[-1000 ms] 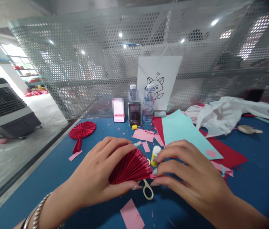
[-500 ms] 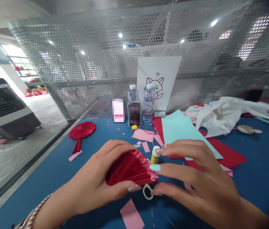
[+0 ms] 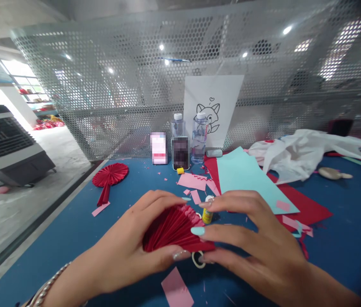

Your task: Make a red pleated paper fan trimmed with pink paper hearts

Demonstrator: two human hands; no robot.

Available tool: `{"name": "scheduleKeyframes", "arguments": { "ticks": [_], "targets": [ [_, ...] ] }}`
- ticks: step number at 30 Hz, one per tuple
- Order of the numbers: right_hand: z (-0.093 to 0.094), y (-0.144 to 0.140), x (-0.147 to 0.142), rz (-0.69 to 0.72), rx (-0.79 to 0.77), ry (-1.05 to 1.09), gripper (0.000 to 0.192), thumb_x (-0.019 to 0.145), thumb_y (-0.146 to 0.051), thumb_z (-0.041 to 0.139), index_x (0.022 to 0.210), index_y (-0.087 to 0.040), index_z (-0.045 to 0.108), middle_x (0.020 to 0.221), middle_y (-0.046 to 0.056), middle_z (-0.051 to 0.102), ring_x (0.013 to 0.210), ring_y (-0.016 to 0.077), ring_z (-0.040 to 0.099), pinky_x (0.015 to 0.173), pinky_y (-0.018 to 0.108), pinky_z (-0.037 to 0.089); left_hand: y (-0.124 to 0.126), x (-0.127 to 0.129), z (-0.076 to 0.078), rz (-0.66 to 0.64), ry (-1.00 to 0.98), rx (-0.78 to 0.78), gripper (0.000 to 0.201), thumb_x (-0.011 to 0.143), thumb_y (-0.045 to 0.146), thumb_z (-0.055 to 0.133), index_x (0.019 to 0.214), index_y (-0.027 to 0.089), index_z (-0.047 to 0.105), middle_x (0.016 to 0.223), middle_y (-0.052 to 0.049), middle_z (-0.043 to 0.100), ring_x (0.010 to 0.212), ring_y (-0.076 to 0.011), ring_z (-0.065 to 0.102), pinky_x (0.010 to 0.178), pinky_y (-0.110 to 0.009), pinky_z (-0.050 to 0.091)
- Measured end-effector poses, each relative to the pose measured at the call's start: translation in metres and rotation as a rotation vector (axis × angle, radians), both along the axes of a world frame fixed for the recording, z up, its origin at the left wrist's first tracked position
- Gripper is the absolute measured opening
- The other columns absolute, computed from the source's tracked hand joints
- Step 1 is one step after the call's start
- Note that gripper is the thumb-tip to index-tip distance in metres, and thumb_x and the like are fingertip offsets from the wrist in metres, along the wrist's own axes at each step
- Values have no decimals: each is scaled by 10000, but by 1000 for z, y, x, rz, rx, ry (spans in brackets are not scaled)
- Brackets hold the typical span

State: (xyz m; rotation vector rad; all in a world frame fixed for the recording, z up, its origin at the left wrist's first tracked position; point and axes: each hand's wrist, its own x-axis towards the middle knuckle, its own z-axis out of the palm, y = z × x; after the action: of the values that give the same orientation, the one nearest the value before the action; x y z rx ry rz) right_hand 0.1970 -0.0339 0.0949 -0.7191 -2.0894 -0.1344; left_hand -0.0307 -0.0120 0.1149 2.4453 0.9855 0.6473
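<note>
So both hands are on the pleated red paper fan (image 3: 175, 228), which sits on the blue table (image 3: 71, 230) right in front of the person; the left hand (image 3: 129, 243) grasps the fan's near-left side, thumb pinned along the bottom edge and fingers curved over the top of the pleats; the right hand (image 3: 257, 238) has its fingers stretched out rather than clenched, fingertips pressing on the fan's right edge. Compared with a second ago the right hand has slid in a bit and lifted its index finger, so the teal nail now shows on the middle finger; the fan looks spread slightly wider and flatter, with the scalloped rim more visible up top; my read is the pleats are being fanned out and held in shape, not cut or glued at this moment.

Round about: the glue stick (image 3: 207, 212) stands just behind the right fingertips; a white scissor handle (image 3: 196, 259) pokes out under the fan; a pink paper scrap (image 3: 176, 291) lies nearer the camera; a finished red fan (image 3: 110, 177) rests well off to the left.
</note>
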Motion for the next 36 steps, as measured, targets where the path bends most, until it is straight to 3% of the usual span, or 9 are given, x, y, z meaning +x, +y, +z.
{"name": "scheduleKeyframes", "arguments": {
  "ticks": [13, 18, 28, 33, 36],
  "targets": [
    [1, -2, -2, 26, -12, 25, 101, 775, -170, 625, 863, -219, 631, 990, 52, 587, 959, 188, 535, 835, 365, 456, -5, -1, 1, -8, 4, -43, 501, 777, 374, 607, 1227, 333, 391, 1209, 11, 474, 1080, -168, 499, 932, -267, 430],
    [-1, -2, -3, 21, -99, 35, 241, 712, -257, 702, 925, -216, 596, 1059, 65, 534, 1007, 203, 498, 860, 378, 432, -2, 0, 1, 0, 15, -7, 502, 782, 367, 605, 1233, 321, 389, 1222, -2, 468, 1094, -176, 489, 944, -282, 420],
    [-6, 3, -3, 73, -81, 105, 114, 759, -154, 647, 838, -229, 613, 992, 35, 557, 952, 185, 522, 828, 366, 441, -4, 0, 0, 3, 34, -20, 509, 776, 383, 612, 1230, 321, 391, 1220, -7, 462, 1086, -181, 488, 937, -289, 420],
    [-5, 1, -3, 40, -349, 111, 426, 659, -333, 741, 1029, -301, 534, 1109, 19, 513, 1045, 195, 495, 886, 345, 425, -4, 3, 0, -22, 32, -3, 509, 777, 378, 609, 1234, 306, 397, 1225, -25, 461, 1086, -194, 484, 931, -301, 422],
    [-4, 2, -2, 43, -555, 116, 474, 698, -369, 700, 1119, -344, 482, 1198, 14, 479, 1133, 207, 454, 929, 357, 410, -9, 4, 4, -61, 34, 12, 545, 750, 400, 637, 1233, 293, 408, 1230, -35, 464, 1078, -194, 489, 925, -286, 428]
  ]
}}
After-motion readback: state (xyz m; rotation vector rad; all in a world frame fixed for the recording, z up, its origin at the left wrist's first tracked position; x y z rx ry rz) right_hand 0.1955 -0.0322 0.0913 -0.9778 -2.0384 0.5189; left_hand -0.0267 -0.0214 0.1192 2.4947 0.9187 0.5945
